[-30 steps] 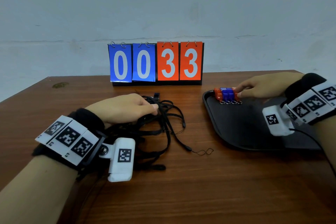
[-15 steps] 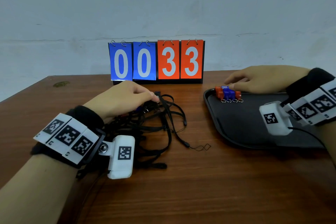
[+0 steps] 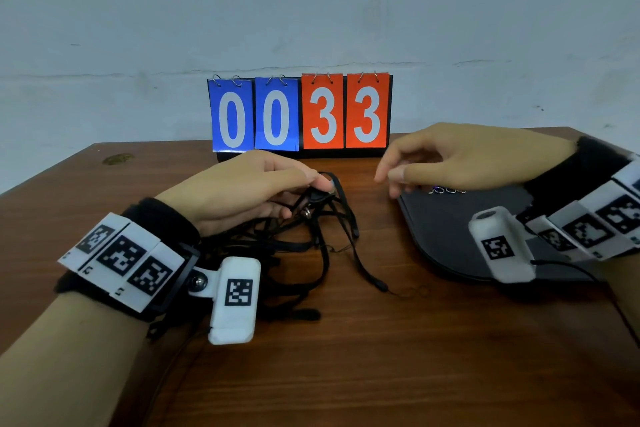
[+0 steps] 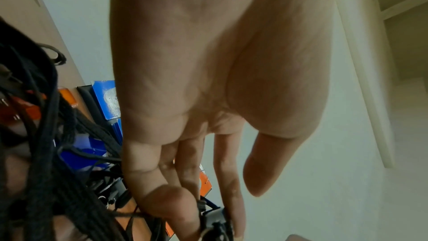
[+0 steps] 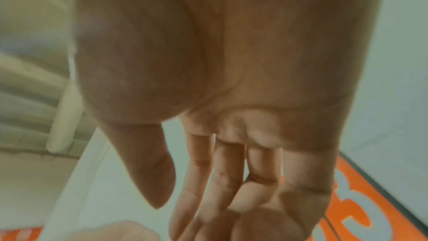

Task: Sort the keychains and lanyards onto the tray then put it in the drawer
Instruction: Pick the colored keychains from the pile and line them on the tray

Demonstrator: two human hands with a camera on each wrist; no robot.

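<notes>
Fingers of left hand pinching a clasp atop the lanyards, heaped on the tabletop left of the tray. Right hand empty, fingers loosely spread, near the clasp. Keychains on tray's far edge, mostly hidden. Sorting step, probably: next, untangle one lanyard and carry it trayward.

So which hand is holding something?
The left hand: it pinches a black lanyard from the tangle. The right hand holds nothing.

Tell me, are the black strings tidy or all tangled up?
Tangled. The black lanyards lie crisscrossed in one heap on the wooden table, and the left hand pinches one clip.
</notes>
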